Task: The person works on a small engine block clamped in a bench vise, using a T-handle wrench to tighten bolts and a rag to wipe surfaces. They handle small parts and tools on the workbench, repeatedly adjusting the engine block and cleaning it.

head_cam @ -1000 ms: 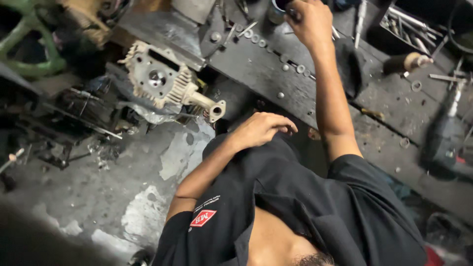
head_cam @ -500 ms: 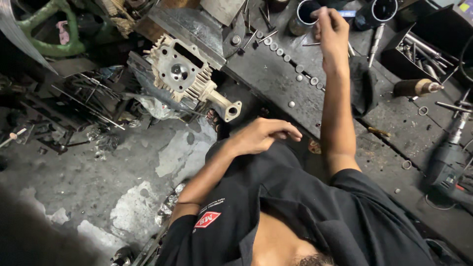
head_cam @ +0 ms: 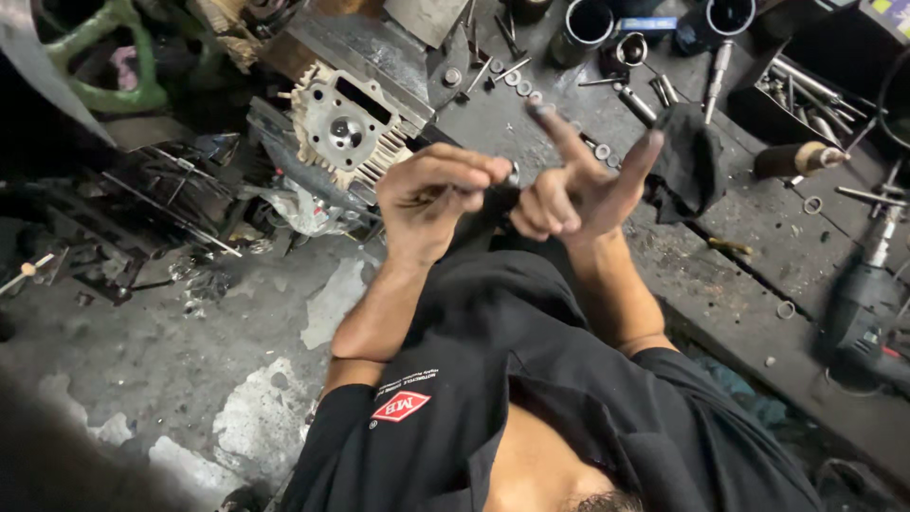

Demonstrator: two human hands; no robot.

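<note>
My left hand and my right hand meet in front of my chest, above my black shirt. Between their fingertips they pinch a small metal part, shiny at one end; most of it is hidden by the fingers. The left hand's fingers curl over it from the left. On the right hand, the index and little fingers stick out straight while the thumb and middle fingers close on the part. Beyond the hands, a finned aluminium cylinder head sits at the edge of the dark workbench.
A black rag, loose washers and bolts, two dark metal cups, a wooden-handled tool and a power drill lie on the bench. A green casting and scrap metal sit at the left over stained concrete floor.
My right hand has drawn back from the far side of the bench to my chest. My left hand has lifted off my lap to meet it on the small part.
</note>
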